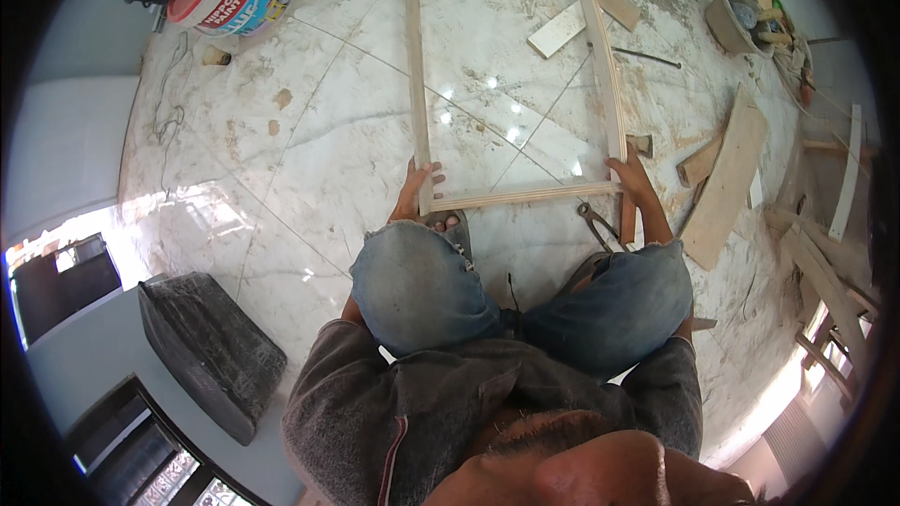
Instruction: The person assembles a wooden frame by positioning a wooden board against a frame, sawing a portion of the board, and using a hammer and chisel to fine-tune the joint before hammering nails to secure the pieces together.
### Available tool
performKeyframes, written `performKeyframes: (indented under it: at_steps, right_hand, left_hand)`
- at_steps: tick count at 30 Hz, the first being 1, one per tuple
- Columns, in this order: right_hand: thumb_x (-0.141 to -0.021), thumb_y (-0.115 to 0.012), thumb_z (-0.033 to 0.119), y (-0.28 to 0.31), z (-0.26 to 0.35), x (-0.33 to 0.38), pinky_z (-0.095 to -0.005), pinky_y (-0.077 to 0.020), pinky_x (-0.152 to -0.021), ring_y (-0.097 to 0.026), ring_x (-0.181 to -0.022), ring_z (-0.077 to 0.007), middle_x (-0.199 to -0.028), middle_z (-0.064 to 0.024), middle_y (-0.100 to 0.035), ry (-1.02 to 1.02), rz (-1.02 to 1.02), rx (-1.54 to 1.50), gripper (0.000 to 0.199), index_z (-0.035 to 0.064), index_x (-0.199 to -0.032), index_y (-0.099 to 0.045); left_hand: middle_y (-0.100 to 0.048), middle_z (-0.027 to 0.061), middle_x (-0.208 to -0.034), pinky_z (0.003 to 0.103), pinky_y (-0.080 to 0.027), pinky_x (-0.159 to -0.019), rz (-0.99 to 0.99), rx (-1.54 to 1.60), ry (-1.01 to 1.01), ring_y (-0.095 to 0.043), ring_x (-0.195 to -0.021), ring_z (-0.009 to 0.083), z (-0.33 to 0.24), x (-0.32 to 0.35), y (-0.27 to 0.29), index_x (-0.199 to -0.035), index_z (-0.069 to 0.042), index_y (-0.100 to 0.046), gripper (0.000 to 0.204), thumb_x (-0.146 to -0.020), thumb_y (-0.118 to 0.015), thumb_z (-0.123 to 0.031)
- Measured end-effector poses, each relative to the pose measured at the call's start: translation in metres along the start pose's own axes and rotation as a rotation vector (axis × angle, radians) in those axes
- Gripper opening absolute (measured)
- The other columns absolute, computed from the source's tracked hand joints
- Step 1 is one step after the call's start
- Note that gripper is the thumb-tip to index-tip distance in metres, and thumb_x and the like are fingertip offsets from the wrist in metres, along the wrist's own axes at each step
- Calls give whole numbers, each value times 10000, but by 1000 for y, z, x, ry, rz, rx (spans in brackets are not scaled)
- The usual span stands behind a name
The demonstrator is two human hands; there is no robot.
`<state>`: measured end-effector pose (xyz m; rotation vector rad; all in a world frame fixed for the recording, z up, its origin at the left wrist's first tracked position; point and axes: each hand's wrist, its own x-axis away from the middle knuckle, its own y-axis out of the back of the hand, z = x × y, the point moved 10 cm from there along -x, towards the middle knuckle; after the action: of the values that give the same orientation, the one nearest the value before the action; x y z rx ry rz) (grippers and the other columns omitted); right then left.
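Observation:
A long wooden frame [525,195] of narrow strips lies in front of my knees, its far end running past the upper edge of the view. My left hand [411,192] is closed round the near left corner, fingers over the inner side of the left strip. At the near right corner, my right hand [637,186] grips the right strip, fingertips on its inner side. Beside that corner rest metal pincers [600,225] and a short reddish-brown wooden piece [628,219], partly hidden by the frame and my wrist.
Paint buckets [230,0] stand at the far left. Wood offcuts [560,30] and a thin metal rod [647,57] lie by the right strip. Planks [727,178] and a filled tub [736,19] are at the right. A black trough [211,351] is at the near left.

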<state>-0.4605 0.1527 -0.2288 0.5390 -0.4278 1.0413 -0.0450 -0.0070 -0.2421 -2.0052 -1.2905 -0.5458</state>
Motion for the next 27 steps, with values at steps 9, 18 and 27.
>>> performKeyframes:
  at_steps: [9, 18, 27]
  right_hand:
    - [-739, -493, 20, 46, 97, 33, -275, -475, -584, -559, -652, -132, -812, -73, -586, 379, -194, 22, 546, -19, -1283, -471]
    - [-806, -581, 46, 139, 360, 239, -345, -468, -831, -578, -911, -215, -979, -123, -577, 675, -378, 69, 557, -30, -1321, -382]
    - [-784, -644, 80, 215, 573, 403, -388, -375, -999, -494, -1169, -265, -1213, -164, -521, 639, -416, -53, 594, -12, -1308, -380]
  left_hand:
    - [-456, 106, -1212, 399, -398, -893, 101, -52, -293, -462, -1051, 216, -101, 30, -50, -1437, -97, -206, 813, -757, -618, -267]
    - [-434, 117, -1302, 392, -330, -1009, 309, 107, -424, -409, -1205, 234, -375, 192, -181, -1435, -74, -157, 823, -828, -630, -369]
    - [-520, 145, -1274, 342, -331, -1025, 299, 22, -563, -479, -1174, 238, -560, 304, -303, -1323, 61, -401, 583, -831, -603, -179]
